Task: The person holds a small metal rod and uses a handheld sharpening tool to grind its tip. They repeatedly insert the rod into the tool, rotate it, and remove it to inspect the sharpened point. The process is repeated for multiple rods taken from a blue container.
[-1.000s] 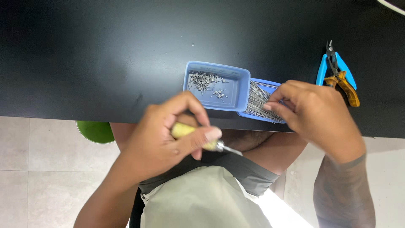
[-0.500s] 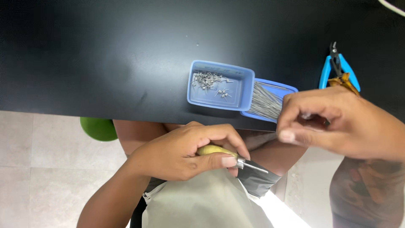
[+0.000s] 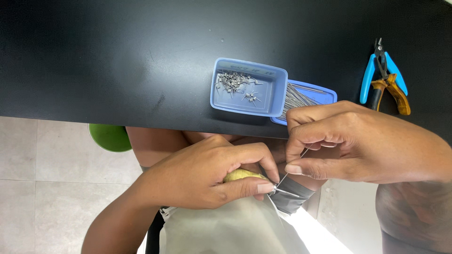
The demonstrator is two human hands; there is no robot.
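Close head view, straight down

left hand (image 3: 207, 174) grips yellow-handled tool (image 3: 245, 176) | right hand (image 3: 348, 141) pinches thin wire (image 3: 293, 165) at tool tip | blue tray (image 3: 248, 87) of small metal pieces on black worktop (image 3: 117, 56) | pliers (image 3: 386, 77) at right

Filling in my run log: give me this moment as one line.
left hand: grips yellow-handled tool | right hand: pinches thin wire at tool tip | blue trays on black table
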